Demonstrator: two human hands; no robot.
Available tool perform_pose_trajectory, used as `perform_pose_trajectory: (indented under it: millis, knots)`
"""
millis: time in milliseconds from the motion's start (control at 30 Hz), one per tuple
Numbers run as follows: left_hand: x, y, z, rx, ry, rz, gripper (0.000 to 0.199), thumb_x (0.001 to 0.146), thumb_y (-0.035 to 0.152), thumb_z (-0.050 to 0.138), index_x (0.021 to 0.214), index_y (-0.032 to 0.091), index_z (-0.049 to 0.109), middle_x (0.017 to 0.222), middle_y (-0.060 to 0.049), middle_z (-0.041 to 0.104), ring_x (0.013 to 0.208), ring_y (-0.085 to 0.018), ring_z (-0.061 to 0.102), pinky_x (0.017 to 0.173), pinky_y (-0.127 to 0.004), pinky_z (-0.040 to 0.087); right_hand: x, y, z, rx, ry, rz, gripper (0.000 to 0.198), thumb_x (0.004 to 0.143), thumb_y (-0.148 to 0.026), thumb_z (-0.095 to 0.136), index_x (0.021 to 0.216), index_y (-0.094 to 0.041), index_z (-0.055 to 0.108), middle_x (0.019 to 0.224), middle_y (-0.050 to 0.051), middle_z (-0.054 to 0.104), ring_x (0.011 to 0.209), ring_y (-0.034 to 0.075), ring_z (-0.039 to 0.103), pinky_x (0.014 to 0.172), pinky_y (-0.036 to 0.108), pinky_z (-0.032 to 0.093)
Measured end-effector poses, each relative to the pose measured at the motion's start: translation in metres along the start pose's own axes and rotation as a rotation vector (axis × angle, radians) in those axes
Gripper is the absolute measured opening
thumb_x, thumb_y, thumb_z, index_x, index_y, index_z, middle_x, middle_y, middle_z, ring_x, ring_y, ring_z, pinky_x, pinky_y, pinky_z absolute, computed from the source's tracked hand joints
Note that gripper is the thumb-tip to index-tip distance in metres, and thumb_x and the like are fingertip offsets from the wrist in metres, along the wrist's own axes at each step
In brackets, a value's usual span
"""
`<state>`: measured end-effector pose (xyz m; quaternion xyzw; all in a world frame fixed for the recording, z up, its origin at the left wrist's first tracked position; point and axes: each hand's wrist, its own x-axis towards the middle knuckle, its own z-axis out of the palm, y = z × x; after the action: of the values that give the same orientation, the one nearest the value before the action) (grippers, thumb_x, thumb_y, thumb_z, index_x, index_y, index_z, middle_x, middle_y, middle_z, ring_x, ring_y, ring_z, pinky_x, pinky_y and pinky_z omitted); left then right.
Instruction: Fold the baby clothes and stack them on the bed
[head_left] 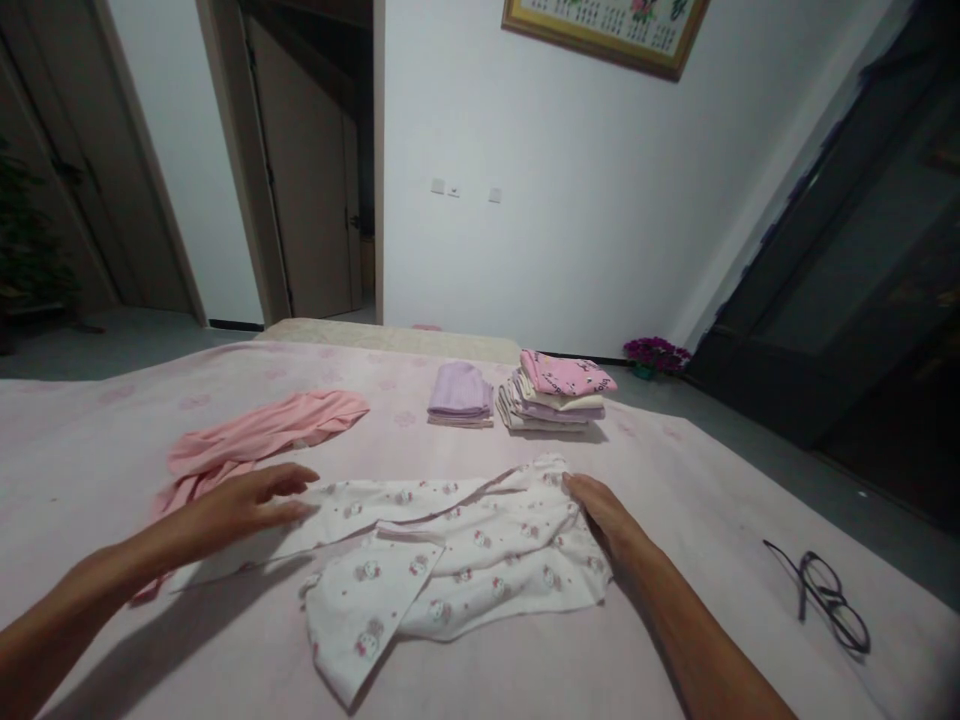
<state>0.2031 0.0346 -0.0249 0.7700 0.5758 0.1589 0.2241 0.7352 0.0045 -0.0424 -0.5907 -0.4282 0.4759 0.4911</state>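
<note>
White print garment (495,565) btwn L hand (251,502), fingers apart, & R hand (609,512), at edge, grip unclear

The room's dim, lit coolly and softly; a shadow (180,630) spreads nearside of the left hand (259,505), the doorway (365,110) beyond it sinks dark, and everything outermost leans, stretched.

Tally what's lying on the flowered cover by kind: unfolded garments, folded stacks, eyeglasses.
Unfolded garments: 2 (white printed garment, pink garment)
Folded stacks: 2 (lilac-topped stack, pink-topped stack)
Eyeglasses: 1
Total: 5
</note>
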Motion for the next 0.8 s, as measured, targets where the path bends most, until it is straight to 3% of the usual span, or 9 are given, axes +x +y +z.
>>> perform_pose_trajectory:
  millis: [100, 167, 367, 433, 533, 633, 700, 800]
  knots:
    - [-0.027, -0.005, 0.014, 0.040, -0.100, 0.100, 0.058, 0.068, 0.039, 0.069, 0.125, 0.032, 0.065, 0.133, -0.004, 0.064, 0.121, -0.030, 0.059, 0.101, -0.035, 0.046, 0.004, 0.012, -0.005, -0.024, 0.031, -0.048, 0.044, 0.072, -0.053, 0.075, 0.093, -0.015, 0.068, 0.081, 0.006, 0.074, 0.075, 0.023, 0.068, 0.067, 0.030, 0.052]
    - [-0.038, -0.007, 0.024, 0.131, -0.078, 0.141, 0.056, 0.064, 0.028, 0.065, 0.119, 0.032, 0.067, 0.129, -0.005, 0.065, 0.115, -0.030, 0.061, 0.097, -0.035, 0.047, 0.005, 0.014, -0.004, -0.009, 0.030, -0.040, 0.044, 0.074, -0.052, 0.075, 0.097, -0.015, 0.068, 0.084, 0.007, 0.075, 0.076, 0.024, 0.070, 0.067, 0.031, 0.053]
    - [-0.033, -0.017, 0.035, 0.311, 0.073, 0.015, 0.020, 0.075, 0.028, 0.048, 0.084, 0.024, 0.065, 0.091, -0.005, 0.069, 0.081, -0.025, 0.064, 0.068, -0.030, 0.042, -0.001, 0.014, -0.004, 0.182, -0.142, 0.034, 0.041, 0.080, -0.044, 0.073, 0.109, -0.016, 0.064, 0.096, 0.011, 0.076, 0.082, 0.026, 0.073, 0.072, 0.036, 0.058]
    - [-0.025, -0.021, 0.024, 0.207, 0.069, -0.015, 0.016, 0.076, 0.035, 0.051, 0.079, 0.024, 0.062, 0.079, -0.002, 0.066, 0.074, -0.022, 0.061, 0.065, -0.028, 0.040, -0.003, 0.013, -0.008, 0.217, -0.173, 0.072, 0.040, 0.081, -0.040, 0.073, 0.110, -0.015, 0.063, 0.097, 0.012, 0.076, 0.082, 0.026, 0.074, 0.075, 0.038, 0.059]
    - [-0.010, -0.019, -0.005, -0.206, -0.008, -0.053, 0.027, 0.077, 0.049, 0.059, 0.079, 0.022, 0.060, 0.071, 0.002, 0.061, 0.066, -0.017, 0.056, 0.062, -0.024, 0.041, -0.002, 0.010, -0.017, 0.250, -0.200, 0.125, 0.038, 0.080, -0.033, 0.075, 0.112, -0.015, 0.062, 0.098, 0.012, 0.076, 0.082, 0.026, 0.074, 0.076, 0.038, 0.059]
    - [0.011, -0.012, -0.029, -0.618, 0.002, -0.205, 0.045, 0.076, 0.060, 0.064, 0.100, 0.021, 0.059, 0.079, 0.002, 0.065, 0.065, -0.015, 0.056, 0.058, -0.022, 0.043, 0.001, 0.006, -0.028, 0.274, -0.113, 0.117, 0.034, 0.078, -0.026, 0.076, 0.107, -0.016, 0.062, 0.096, 0.011, 0.076, 0.081, 0.024, 0.074, 0.074, 0.034, 0.059]
    - [0.025, -0.010, -0.034, -0.684, 0.082, -0.316, 0.063, 0.071, 0.063, 0.069, 0.115, 0.019, 0.056, 0.086, 0.000, 0.068, 0.069, -0.017, 0.059, 0.058, -0.023, 0.045, 0.004, 0.008, -0.035, 0.254, -0.034, 0.105, 0.032, 0.076, -0.026, 0.077, 0.103, -0.016, 0.063, 0.092, 0.010, 0.077, 0.078, 0.024, 0.074, 0.071, 0.033, 0.059]
    - [0.042, -0.018, -0.023, -0.565, 0.195, -0.358, 0.071, 0.065, 0.065, 0.071, 0.113, 0.014, 0.061, 0.096, -0.006, 0.072, 0.084, -0.022, 0.064, 0.066, -0.027, 0.050, 0.009, 0.016, -0.044, 0.158, 0.008, 0.099, 0.031, 0.076, -0.030, 0.077, 0.100, -0.016, 0.064, 0.087, 0.009, 0.077, 0.073, 0.023, 0.073, 0.068, 0.033, 0.057]
